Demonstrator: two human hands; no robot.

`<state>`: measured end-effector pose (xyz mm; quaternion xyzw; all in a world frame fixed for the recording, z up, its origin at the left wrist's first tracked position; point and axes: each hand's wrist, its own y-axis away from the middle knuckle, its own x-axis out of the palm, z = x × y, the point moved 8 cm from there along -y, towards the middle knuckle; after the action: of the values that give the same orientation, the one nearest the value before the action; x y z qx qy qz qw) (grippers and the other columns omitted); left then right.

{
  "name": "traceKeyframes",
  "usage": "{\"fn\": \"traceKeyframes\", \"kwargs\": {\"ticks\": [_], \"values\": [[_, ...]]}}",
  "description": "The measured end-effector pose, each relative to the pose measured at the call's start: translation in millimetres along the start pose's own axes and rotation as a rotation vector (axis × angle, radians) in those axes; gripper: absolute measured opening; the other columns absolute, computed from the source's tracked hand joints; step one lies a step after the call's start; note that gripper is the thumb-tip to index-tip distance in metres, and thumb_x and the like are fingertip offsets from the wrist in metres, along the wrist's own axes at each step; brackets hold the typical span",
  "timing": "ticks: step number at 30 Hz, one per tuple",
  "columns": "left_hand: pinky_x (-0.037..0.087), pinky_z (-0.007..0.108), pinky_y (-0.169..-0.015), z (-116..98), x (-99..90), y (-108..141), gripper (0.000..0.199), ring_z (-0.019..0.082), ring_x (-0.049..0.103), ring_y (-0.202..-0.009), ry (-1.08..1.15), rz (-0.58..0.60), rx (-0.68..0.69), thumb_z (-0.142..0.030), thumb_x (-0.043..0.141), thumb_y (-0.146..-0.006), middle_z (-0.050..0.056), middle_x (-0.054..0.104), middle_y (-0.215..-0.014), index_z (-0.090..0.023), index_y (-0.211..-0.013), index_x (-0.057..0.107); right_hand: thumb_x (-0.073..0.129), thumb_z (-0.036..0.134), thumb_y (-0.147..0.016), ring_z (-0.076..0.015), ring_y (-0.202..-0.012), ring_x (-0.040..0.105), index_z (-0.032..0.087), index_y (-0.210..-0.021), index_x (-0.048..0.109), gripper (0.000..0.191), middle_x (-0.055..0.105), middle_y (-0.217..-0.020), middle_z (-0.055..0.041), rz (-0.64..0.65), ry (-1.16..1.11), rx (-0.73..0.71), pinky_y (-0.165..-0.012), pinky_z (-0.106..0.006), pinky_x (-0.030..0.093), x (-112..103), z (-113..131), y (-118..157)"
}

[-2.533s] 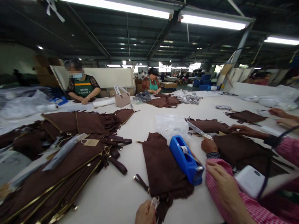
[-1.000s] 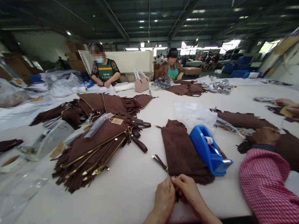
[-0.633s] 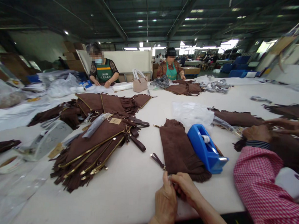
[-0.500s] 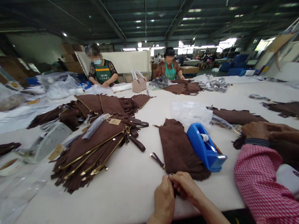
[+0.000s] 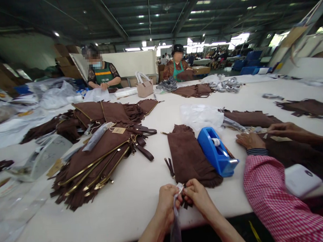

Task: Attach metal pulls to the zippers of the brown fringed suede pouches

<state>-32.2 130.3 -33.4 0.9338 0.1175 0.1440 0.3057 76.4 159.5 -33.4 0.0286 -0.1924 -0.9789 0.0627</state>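
Observation:
My left hand point(image 5: 166, 202) is closed on a long, thin plastic sleeve point(image 5: 175, 226) that hangs down past the table's front edge. My right hand point(image 5: 198, 195) pinches a dark brown strap point(image 5: 187, 204) right beside it; the fingers hide most of the strap. Both hands meet over the table's front edge, with bunched clear plastic and a small shiny bit between the fingertips. Just beyond them lies a brown fringed bag point(image 5: 187, 152), its zipper pull strips to the left. A blue tape dispenser point(image 5: 217, 152) stands against the bag's right side.
Stacked brown fringed bags point(image 5: 99, 158) with gold zippers lie to the left, beside a grey tape dispenser point(image 5: 47, 156). At right, a co-worker's checked sleeve point(image 5: 267, 188) reaches over another brown bag point(image 5: 292, 151), near a white phone point(image 5: 302, 179). Two people work across the table.
A plastic sleeve now hangs from my left hand. My hands have risen slightly at the fingertips. The co-worker's hand at right has moved left and flattened on the table.

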Motion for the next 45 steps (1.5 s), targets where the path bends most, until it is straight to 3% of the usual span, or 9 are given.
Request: {"fn": "traceKeyframes", "kwargs": {"ticks": [6, 11, 21, 26, 34, 40, 45], "values": [[0.016, 0.015, -0.030, 18, 11.5, -2, 0.011, 0.002, 0.026, -0.026, 0.197, 0.090, -0.283, -0.011, 0.046, -0.061, -0.003, 0.040, -0.036, -0.012, -0.049, 0.047, 0.048, 0.031, -0.058, -0.0102, -0.044, 0.051, 0.021, -0.072, 0.040, 0.019, 0.056, -0.050, 0.0053, -0.014, -0.081, -0.034, -0.043, -0.021, 0.037, 3, -9, 0], [0.015, 0.013, -0.030, 22, 21.1, 0, 0.014, 0.001, 0.025, -0.026, 0.308, 0.132, -0.336, -0.009, 0.045, -0.065, -0.003, 0.040, -0.037, -0.012, -0.051, 0.047, 0.048, 0.025, -0.058, -0.0104, -0.038, 0.048, 0.021, -0.068, 0.040, 0.013, 0.052, -0.043, 0.0063, -0.062, -0.075, -0.021, -0.038, -0.021, 0.032, 4, -12, -5], [0.016, 0.011, -0.028, 21, 22.2, 7, 0.024, 0.001, 0.025, -0.025, 0.366, 0.095, -0.426, -0.006, 0.035, -0.071, -0.003, 0.039, -0.036, -0.010, -0.051, 0.048, 0.048, 0.024, -0.056, -0.0101, -0.037, 0.046, 0.022, -0.067, 0.038, 0.015, 0.052, -0.044, 0.0065, -0.049, -0.095, 0.021, -0.037, -0.020, 0.032, 6, -18, -9], [0.016, 0.012, -0.027, 21, 22.1, 6, 0.028, 0.001, 0.024, -0.024, 0.339, 0.106, -0.434, -0.008, 0.035, -0.073, -0.003, 0.038, -0.035, -0.011, -0.047, 0.045, 0.047, 0.022, -0.055, -0.0081, -0.032, 0.040, 0.023, -0.070, 0.035, 0.020, 0.048, -0.039, 0.0098, -0.039, -0.098, 0.031, -0.034, -0.019, 0.027, 7, -20, -12], [0.014, 0.013, -0.029, 16, 20.9, 11, 0.025, 0.001, 0.026, -0.024, 0.255, 0.113, -0.388, -0.008, 0.035, -0.070, -0.001, 0.040, -0.036, -0.011, -0.047, 0.046, 0.051, 0.023, -0.057, -0.0101, -0.032, 0.043, 0.023, -0.068, 0.037, 0.018, 0.050, -0.037, 0.0084, -0.038, -0.078, 0.014, -0.034, -0.020, 0.028, 6, -15, -10], [0.013, 0.016, -0.030, 13, 11.2, 13, 0.010, 0.005, 0.030, -0.024, 0.199, 0.098, -0.320, -0.009, 0.041, -0.062, -0.001, 0.045, -0.036, -0.015, -0.059, 0.048, 0.056, 0.032, -0.058, -0.0110, -0.039, 0.050, 0.022, -0.066, 0.042, 0.019, 0.054, -0.045, 0.0057, -0.048, -0.085, 0.004, -0.040, -0.021, 0.037, -2, -12, 5], [0.021, 0.018, -0.033, 16, 7.1, 12, 0.008, 0.007, 0.037, -0.027, 0.167, 0.088, -0.313, -0.014, 0.038, -0.065, 0.000, 0.051, -0.041, -0.017, -0.066, 0.046, 0.057, 0.038, -0.057, -0.0101, -0.040, 0.048, 0.020, -0.064, 0.046, 0.022, 0.054, -0.045, 0.0045, -0.050, -0.094, 0.018, -0.040, -0.021, 0.036, -8, -14, 21]]}}
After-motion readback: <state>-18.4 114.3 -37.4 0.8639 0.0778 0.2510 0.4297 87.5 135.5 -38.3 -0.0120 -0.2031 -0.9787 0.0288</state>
